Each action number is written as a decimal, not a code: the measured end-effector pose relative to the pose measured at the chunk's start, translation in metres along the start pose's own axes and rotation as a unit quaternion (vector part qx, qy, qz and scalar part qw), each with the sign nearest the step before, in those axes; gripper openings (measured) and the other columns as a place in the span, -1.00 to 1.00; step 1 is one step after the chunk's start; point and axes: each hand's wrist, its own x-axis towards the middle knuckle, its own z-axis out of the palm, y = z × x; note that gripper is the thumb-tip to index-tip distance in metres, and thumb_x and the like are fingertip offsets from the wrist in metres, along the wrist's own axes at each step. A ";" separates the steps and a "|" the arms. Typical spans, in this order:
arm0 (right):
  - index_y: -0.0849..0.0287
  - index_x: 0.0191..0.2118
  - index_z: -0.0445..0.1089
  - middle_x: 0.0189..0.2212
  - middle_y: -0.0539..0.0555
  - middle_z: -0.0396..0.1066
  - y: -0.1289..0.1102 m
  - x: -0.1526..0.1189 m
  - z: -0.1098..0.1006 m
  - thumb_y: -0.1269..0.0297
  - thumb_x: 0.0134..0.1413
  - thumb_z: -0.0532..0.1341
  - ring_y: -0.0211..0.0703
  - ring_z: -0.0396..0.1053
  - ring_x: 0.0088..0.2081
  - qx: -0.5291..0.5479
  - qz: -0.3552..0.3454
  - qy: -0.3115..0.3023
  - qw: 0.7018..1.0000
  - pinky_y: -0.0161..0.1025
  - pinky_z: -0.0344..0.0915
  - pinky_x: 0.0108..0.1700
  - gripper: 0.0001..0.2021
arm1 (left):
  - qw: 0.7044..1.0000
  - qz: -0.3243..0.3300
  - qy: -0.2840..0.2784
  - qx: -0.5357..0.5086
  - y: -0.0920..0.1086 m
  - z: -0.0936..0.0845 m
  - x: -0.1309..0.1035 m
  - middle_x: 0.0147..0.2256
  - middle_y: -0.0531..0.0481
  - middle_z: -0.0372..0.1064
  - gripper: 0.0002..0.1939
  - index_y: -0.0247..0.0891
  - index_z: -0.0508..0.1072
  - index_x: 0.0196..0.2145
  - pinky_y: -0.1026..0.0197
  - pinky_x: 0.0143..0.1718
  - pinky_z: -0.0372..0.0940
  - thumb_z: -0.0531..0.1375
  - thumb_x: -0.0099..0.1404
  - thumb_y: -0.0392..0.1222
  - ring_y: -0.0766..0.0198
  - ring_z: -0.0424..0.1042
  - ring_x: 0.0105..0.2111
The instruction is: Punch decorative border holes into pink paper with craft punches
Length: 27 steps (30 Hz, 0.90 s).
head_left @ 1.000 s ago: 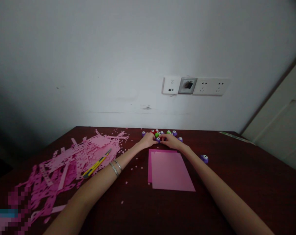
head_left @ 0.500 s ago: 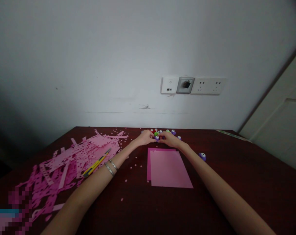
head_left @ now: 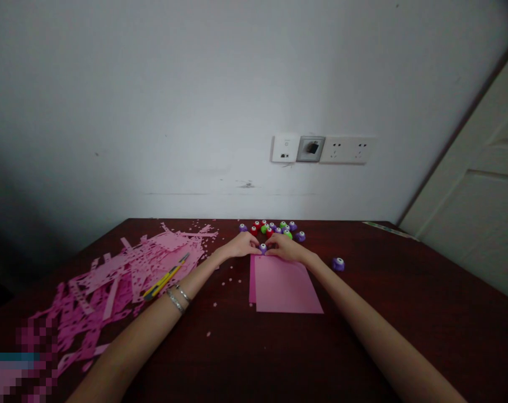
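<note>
A small purple craft punch [head_left: 263,249] with a white top sits between my two hands at the far edge of the pink paper. My left hand [head_left: 242,245] has its fingers closed on the punch's left side. On its right side, the fingers of my right hand [head_left: 286,248] grip it too. Under my right hand lies a light pink sheet [head_left: 288,285], over a darker pink sheet [head_left: 252,280] that shows along the left. Just beyond my hands stand several red, green and purple punches, among them a red punch [head_left: 269,232].
Punched pink paper strips [head_left: 123,274] are heaped at the left, with a yellow utility knife [head_left: 165,277] on them. Another purple punch [head_left: 338,264] stands at the right. Tiny pink cutouts [head_left: 215,305] dot the dark table [head_left: 220,364]. A flat strip [head_left: 390,230] lies near the wall.
Both hands have drawn the purple punch towards me, from the group of punches to the far edge of the pink sheets. More of the punches behind now show.
</note>
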 end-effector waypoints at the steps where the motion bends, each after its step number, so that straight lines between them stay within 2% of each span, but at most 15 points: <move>1: 0.21 -0.33 0.47 -0.40 0.08 0.44 0.000 0.000 0.001 0.35 -0.05 0.22 -0.16 0.32 -0.36 0.001 0.001 0.003 1.000 -0.29 0.17 -0.32 -0.87 | 1.000 0.002 -0.001 0.000 -0.001 0.000 0.000 -0.60 0.06 0.30 -0.76 -0.38 0.50 -0.46 0.33 -0.56 -0.02 0.20 0.05 -0.11 0.40 0.18 -0.58; 5: 0.23 -0.31 0.46 -0.39 0.10 0.44 -0.001 -0.002 0.003 0.34 -0.05 0.21 -0.15 0.33 -0.36 0.004 0.006 0.006 1.000 -0.28 0.19 -0.33 -0.85 | 1.000 0.010 -0.008 0.002 -0.002 0.002 0.000 -0.61 0.06 0.29 -0.75 -0.38 0.48 -0.50 0.32 -0.56 -0.01 0.20 0.05 -0.08 0.40 0.19 -0.59; 9: 0.22 -0.31 0.46 -0.39 0.09 0.44 -0.003 -0.004 0.002 0.34 -0.06 0.21 -0.17 0.33 -0.38 0.014 0.014 0.004 1.000 -0.29 0.19 -0.36 -0.85 | 1.000 0.001 -0.020 0.008 -0.003 0.001 0.000 -0.59 0.05 0.31 -0.73 -0.38 0.48 -0.43 0.32 -0.55 0.02 0.20 0.05 -0.07 0.39 0.22 -0.58; 13: 0.22 -0.34 0.45 -0.44 0.05 0.45 -0.002 -0.008 -0.005 0.32 -0.09 0.21 -0.21 0.34 -0.43 0.042 0.054 -0.007 0.998 -0.33 0.19 -0.42 -0.85 | 0.999 -0.031 0.013 0.005 -0.002 -0.005 -0.004 -0.50 0.03 0.35 -0.62 -0.37 0.45 -0.29 0.33 -0.52 0.09 0.26 -0.02 -0.05 0.34 0.29 -0.52; 15: 0.23 -0.38 0.45 -0.47 0.05 0.45 0.000 -0.010 -0.009 0.30 -0.08 0.20 -0.22 0.34 -0.44 0.052 0.076 -0.025 0.995 -0.34 0.19 -0.44 -0.86 | 0.999 -0.042 0.026 0.015 -0.001 -0.009 -0.007 -0.49 0.02 0.35 -0.62 -0.36 0.44 -0.31 0.33 -0.51 0.11 0.27 -0.04 -0.04 0.33 0.30 -0.50; 19: 0.25 -0.40 0.45 -0.48 0.06 0.45 0.001 -0.013 -0.012 0.26 -0.09 0.20 -0.23 0.35 -0.46 0.052 0.109 -0.064 0.991 -0.36 0.18 -0.46 -0.83 | 0.998 -0.041 -0.006 0.044 0.003 -0.011 -0.012 -0.51 0.02 0.34 -0.69 -0.35 0.46 -0.43 0.33 -0.50 0.11 0.27 -0.04 -0.02 0.36 0.28 -0.52; 27: 0.25 -0.37 0.43 -0.49 0.05 0.42 -0.001 -0.013 -0.007 0.31 -0.18 0.24 -0.26 0.31 -0.49 0.026 0.108 -0.074 0.991 -0.37 0.12 -0.51 -0.83 | 0.997 -0.050 -0.046 0.035 0.004 -0.002 -0.012 -0.53 0.05 0.35 -0.77 -0.33 0.48 -0.40 0.34 -0.49 0.11 0.26 -0.04 -0.15 0.37 0.28 -0.52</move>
